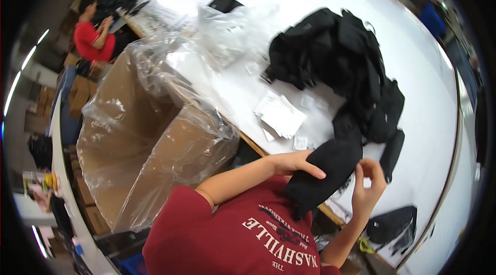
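A black fabric pouch (330, 169) is held up over the table's near edge, just in front of me. My left hand (302, 163) grips it from the left, thumb lying across the top face and the other fingers hidden underneath. At the pouch's right edge, my right hand (369, 179) is curled with thumb and index finger drawn together; what is between them, if anything, is too small to make out. Just beyond lies a large heap of black bags (336, 52), spilling toward the held pouch.
A big cardboard box (191, 146) lined with clear plastic stands at the table's left edge. White papers (280, 115), small packets and clear plastic bags (227, 32) lie on the white table (423, 99). Another black bag (392, 226) rests at the near right. A person in red (95, 37) is far left.
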